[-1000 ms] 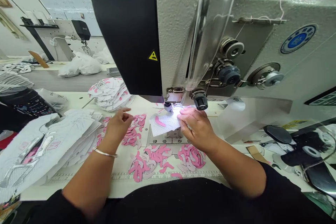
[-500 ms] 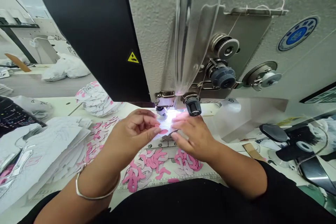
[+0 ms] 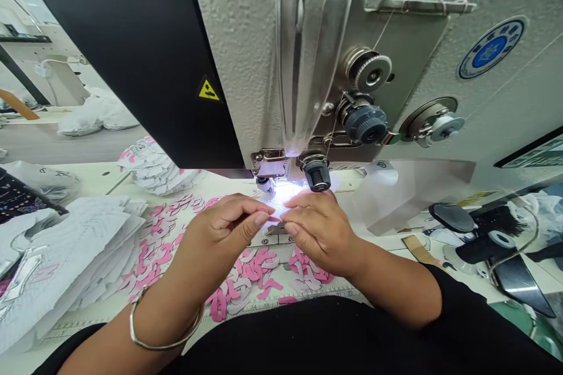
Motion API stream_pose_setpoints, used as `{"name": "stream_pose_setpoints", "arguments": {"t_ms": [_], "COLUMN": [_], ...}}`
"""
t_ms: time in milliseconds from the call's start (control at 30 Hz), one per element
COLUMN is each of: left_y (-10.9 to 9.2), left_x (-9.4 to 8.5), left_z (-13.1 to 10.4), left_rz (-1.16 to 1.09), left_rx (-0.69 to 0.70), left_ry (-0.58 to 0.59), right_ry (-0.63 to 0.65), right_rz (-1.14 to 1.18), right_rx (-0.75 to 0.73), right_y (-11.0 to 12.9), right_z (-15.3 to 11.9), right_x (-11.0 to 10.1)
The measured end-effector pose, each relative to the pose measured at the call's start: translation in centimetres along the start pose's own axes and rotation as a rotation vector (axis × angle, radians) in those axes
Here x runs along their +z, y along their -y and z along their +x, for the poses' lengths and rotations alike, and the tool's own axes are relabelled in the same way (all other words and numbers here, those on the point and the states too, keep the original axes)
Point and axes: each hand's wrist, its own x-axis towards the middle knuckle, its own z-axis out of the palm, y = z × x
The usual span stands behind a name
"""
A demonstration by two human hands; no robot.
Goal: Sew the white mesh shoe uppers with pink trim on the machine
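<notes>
Under the lit head of a sewing machine [image 3: 246, 41], both hands meet at a white dotted fabric piece [image 3: 278, 206]. My left hand [image 3: 233, 224], a bangle on its wrist, pinches a small pink piece [image 3: 273, 218] between thumb and index finger, just in front of the presser foot [image 3: 265, 185]. My right hand [image 3: 319, 225] rests on the fabric's right side, fingers bent and close together, their tips near the pink piece. Whether it also grips something is hidden. Loose pink and white cut pieces [image 3: 257, 266] lie on the bed below the hands.
Stacks of white cut pieces [image 3: 105, 240] stand at the left, with a round pile [image 3: 156, 167] behind. More pink pieces [image 3: 153, 252] lie beside my left forearm. At the right are a black thread cone [image 3: 479, 251], a brown card strip [image 3: 422, 250] and a translucent guard [image 3: 409, 193].
The view has shifted slightly to the right. My left thumb and index finger have closed on the pink piece, and my right fingertips have come nearer to it and closer together.
</notes>
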Motion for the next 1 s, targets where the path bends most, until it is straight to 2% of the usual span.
{"name": "stream_pose_setpoints", "arguments": {"t_ms": [100, 200, 300, 400, 500, 667, 1000], "left_y": [0.3, 0.6, 1.0, 1.4, 1.8, 2.3, 1.9], "left_x": [0.0, 0.4, 1.0, 1.5, 1.6, 1.1, 0.8], "left_z": [1.0, 2.0, 2.5, 2.7, 2.6, 2.6, 3.5], "left_rz": [-0.008, 0.063, 0.147, 0.163, 0.118, 0.018, 0.115], "left_rx": [-0.078, -0.067, -0.068, -0.143, -0.209, -0.219, -0.188], "left_ry": [-0.044, -0.057, -0.061, -0.051, -0.027, 0.051, 0.06], "right_ry": [0.033, 0.101, 0.005, -0.08, -0.089, -0.083, -0.088], "right_rz": [-0.156, -0.188, -0.194, -0.197, -0.194, -0.171, -0.139], "right_rx": [0.036, 0.032, -0.018, -0.032, -0.041, -0.05, -0.063], "right_y": [-1.1, -2.0, -2.6, -2.7, -2.6, -2.5, -2.6], "right_z": [-0.2, -0.7, -1.5, -2.0, -2.1, -2.2, -2.3], "right_x": [0.1, 0.9, 2.1, 2.9, 3.2, 3.1, 3.2]}}
